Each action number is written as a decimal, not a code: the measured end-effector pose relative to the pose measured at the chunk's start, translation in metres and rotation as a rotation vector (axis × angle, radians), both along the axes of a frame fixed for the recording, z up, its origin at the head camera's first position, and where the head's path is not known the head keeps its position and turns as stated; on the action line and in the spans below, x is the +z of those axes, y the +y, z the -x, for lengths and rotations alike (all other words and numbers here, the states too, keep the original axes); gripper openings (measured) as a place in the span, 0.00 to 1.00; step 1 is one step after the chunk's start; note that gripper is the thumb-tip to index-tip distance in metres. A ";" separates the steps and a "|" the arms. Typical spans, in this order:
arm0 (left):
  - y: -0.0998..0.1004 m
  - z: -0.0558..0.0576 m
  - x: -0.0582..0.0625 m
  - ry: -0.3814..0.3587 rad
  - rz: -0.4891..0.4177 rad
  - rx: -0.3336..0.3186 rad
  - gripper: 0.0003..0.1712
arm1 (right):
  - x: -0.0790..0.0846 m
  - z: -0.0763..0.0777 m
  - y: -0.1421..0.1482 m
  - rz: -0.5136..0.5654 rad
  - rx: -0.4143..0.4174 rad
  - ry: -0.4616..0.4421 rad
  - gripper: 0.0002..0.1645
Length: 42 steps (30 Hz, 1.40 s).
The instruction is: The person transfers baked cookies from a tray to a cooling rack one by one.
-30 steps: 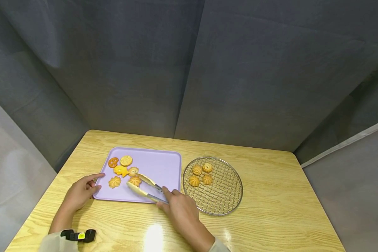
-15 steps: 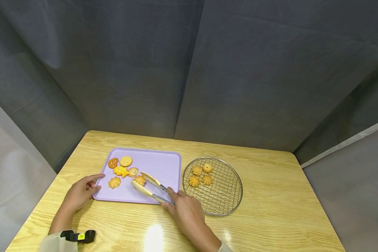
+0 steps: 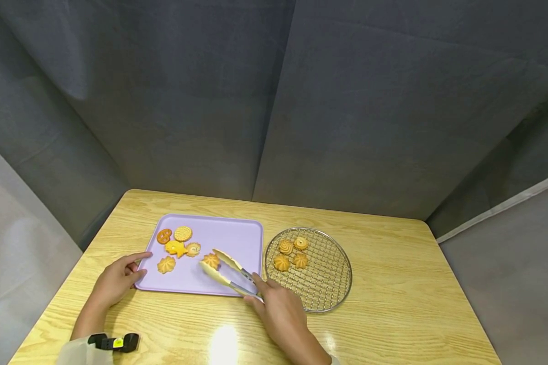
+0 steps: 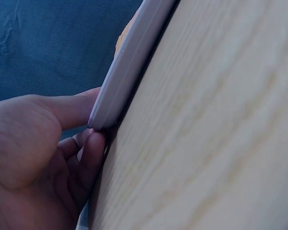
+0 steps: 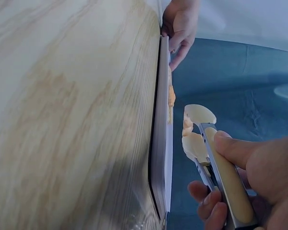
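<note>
My right hand (image 3: 282,306) grips metal tongs (image 3: 216,274) with cream-coloured tips. Between those tips is a ridged, flower-shaped cookie (image 3: 211,260); the right wrist view has the cookie (image 5: 187,125) held up off the lilac tray (image 3: 239,243). At the tray's near left corner, my left hand (image 3: 112,279) holds the rim, thumb on top and fingers curled at its underside in the left wrist view. Toward the tray's left lie a pretzel (image 3: 164,235), a round cracker (image 3: 182,233), a yellow fish-shaped cookie (image 3: 175,248), a pale scalloped cookie (image 3: 193,249) and another flower-shaped cookie (image 3: 166,264).
A round wire rack (image 3: 326,279) stands right of the tray, with several piped cookies (image 3: 285,246) grouped at its left side. Both sit on a wooden table (image 3: 392,294). Grey curtains (image 3: 201,101) rise behind the table and at both sides.
The right hand has drawn the tongs rightward over the tray, and the flower-shaped cookie between the tips has travelled along, away from the pale scalloped one. My left hand stays put.
</note>
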<state>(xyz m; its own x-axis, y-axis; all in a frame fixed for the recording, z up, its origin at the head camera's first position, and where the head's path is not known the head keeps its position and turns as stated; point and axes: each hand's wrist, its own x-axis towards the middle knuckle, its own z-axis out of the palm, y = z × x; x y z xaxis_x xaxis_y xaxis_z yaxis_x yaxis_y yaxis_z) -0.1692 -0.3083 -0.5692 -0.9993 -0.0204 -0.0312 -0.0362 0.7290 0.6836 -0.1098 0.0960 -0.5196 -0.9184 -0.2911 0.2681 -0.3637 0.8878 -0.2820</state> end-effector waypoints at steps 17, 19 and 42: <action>0.000 -0.001 0.001 0.011 0.010 0.002 0.26 | 0.000 -0.006 0.026 0.067 -0.074 -0.001 0.34; 0.000 -0.001 0.000 0.015 0.012 0.000 0.26 | -0.001 -0.007 0.029 0.072 -0.084 0.003 0.33; 0.000 -0.001 0.001 0.012 0.010 0.007 0.26 | 0.001 -0.007 0.068 0.146 -0.213 -0.058 0.33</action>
